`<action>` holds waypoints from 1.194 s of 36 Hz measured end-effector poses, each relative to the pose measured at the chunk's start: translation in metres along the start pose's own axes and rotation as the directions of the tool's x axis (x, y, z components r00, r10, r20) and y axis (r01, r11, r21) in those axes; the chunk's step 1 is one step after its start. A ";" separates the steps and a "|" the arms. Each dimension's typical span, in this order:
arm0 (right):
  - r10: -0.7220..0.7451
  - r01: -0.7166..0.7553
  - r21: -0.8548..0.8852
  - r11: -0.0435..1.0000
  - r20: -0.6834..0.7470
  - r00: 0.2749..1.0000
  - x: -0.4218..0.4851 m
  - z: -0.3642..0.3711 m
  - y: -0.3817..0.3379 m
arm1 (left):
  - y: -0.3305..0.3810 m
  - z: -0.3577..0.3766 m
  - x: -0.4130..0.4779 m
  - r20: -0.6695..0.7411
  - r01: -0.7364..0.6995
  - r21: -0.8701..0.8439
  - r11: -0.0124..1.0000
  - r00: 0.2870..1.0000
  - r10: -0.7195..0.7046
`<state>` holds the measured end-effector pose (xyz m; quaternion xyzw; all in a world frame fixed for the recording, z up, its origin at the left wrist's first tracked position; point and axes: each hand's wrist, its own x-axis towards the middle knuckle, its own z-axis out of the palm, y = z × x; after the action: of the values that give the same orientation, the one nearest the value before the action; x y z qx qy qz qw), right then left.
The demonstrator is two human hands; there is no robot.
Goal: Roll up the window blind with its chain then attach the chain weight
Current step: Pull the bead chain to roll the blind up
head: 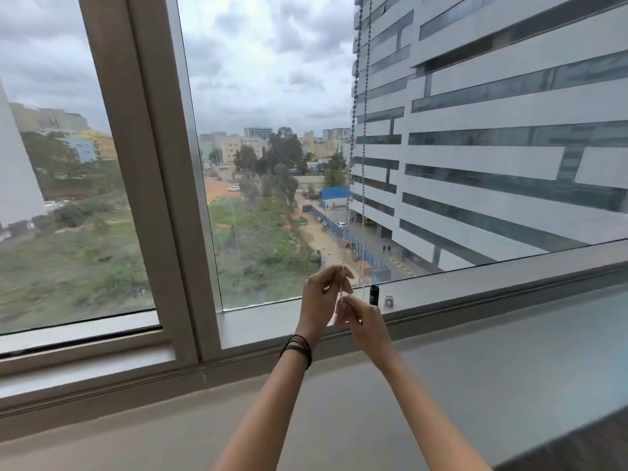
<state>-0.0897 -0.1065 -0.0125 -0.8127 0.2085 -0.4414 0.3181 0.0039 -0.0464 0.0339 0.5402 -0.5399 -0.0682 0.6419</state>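
Blind: not in view over the glass; judged rolled up already.
Chain (pixel 357 107): two beaded strands hang from the top of the frame down to the hands, in front of the pane.
Left hand (pixel 321 300): grip pinched narrow on the chain's lower end.
Right hand (pixel 365 322): just below, fingers closed on the same strand; the two hands touch.
Weight (pixel 374 294): judged to be the small dark piece standing on the window ledge (pixel 272 322), just beside the right hand, not held.
Remaining: attach the weight.

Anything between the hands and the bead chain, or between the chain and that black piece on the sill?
Nothing visible. Both the left hand and right hand already pinch the bead chain low down. The small black piece stands on the window sill just right of them, unobstructed.
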 end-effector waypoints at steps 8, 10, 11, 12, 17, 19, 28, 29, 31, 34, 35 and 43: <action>0.033 -0.034 -0.059 0.998 -0.013 0.999 -0.027 0.011 0.011 | -0.023 -0.001 -0.023 0.021 0.027 0.017 0.999 0.999 -0.027; 0.026 -0.027 -0.088 0.996 -0.014 1.000 -0.033 0.013 0.014 | -0.028 -0.001 -0.030 0.023 0.038 0.006 0.999 0.999 -0.038; 0.019 -0.019 -0.100 0.995 -0.006 1.000 -0.036 0.014 0.015 | -0.030 0.000 -0.034 0.023 0.045 0.001 0.999 0.999 -0.045; 0.009 -0.008 -0.116 0.993 0.004 1.000 -0.039 0.015 0.015 | -0.032 0.000 -0.037 0.022 0.051 -0.001 0.999 0.998 -0.051; -0.050 0.062 -0.246 0.967 0.054 0.997 -0.050 0.016 0.022 | -0.039 0.003 -0.050 0.052 0.078 0.037 0.996 0.995 -0.080; -0.065 0.083 -0.325 0.942 0.068 0.996 -0.055 0.014 0.026 | -0.043 0.004 -0.055 0.066 0.094 0.048 0.994 0.993 -0.097; -0.114 0.174 -0.611 0.772 0.136 0.984 -0.072 -0.003 0.036 | -0.059 0.023 -0.072 0.101 0.116 0.051 0.992 0.988 -0.121; -0.112 0.172 -0.616 0.769 0.136 0.984 -0.072 -0.005 0.037 | -0.059 0.025 -0.072 0.102 0.119 0.050 0.992 0.987 -0.124; -0.103 0.157 -0.621 0.768 0.122 0.987 -0.073 -0.008 0.038 | -0.059 0.028 -0.070 0.107 0.119 0.049 0.992 0.987 -0.124; -0.079 0.127 -0.611 0.782 0.104 0.991 -0.073 -0.012 0.041 | -0.058 0.033 -0.069 0.129 0.112 0.037 0.993 0.985 -0.116; -0.074 0.122 -0.608 0.785 0.105 0.992 -0.073 -0.013 0.044 | -0.058 0.034 -0.068 0.135 0.111 0.028 0.993 0.984 -0.113; -0.193 0.207 -0.539 0.817 0.083 0.978 -0.069 -0.018 0.061 | -0.060 0.043 -0.061 0.110 0.142 -0.072 0.987 0.985 -0.134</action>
<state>-0.1450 -0.1134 -0.0885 -0.8921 0.2350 -0.3849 0.0285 -0.0239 -0.0560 -0.0575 0.5459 -0.5310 -0.1622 0.6275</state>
